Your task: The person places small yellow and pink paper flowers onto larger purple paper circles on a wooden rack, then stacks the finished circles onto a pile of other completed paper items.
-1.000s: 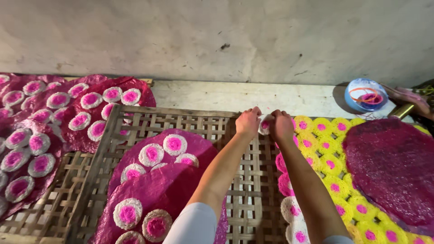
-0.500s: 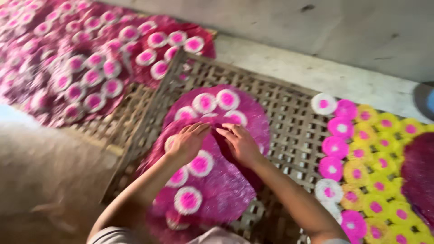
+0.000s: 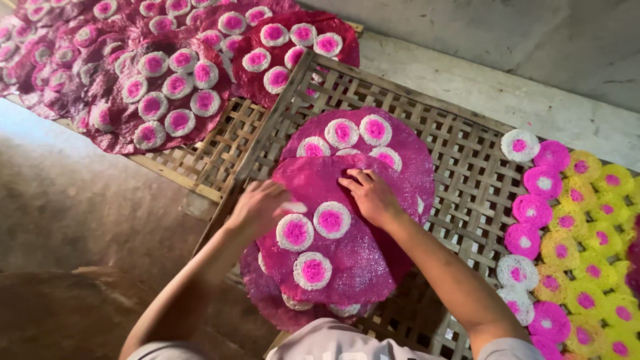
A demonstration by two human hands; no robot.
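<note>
Now, in the head view, the hands have come in from the far edge of the woven bamboo rack point(image 3: 467, 167) to the centre of the frame, and a second magenta sheet point(image 3: 347, 233) lies over the first one point(image 3: 407, 143), covering all but its top row of discs. So a fresh layer is being laid and dressed here.

The left hand point(image 3: 257, 208) sits at the upper sheet's left edge, fingers pinched narrow on a small white piece point(image 3: 293, 207); what it is I cannot tell. The right hand point(image 3: 370, 193) lies flat on the sheet near its upper edge, fingers spread and pressing, holding nothing.

The sheets are thin, round and grainy, with a slight shine. 3 discs point(image 3: 313, 270) rest on the upper sheet, each a fuzzy white ring with a pink middle. At the upper left of the frame more such sheets point(image 3: 167, 73) are crowded with discs. At the right edge, yellow and pink discs point(image 3: 587, 260) lie in rows. The rack is an open lattice of pale strips.
</note>
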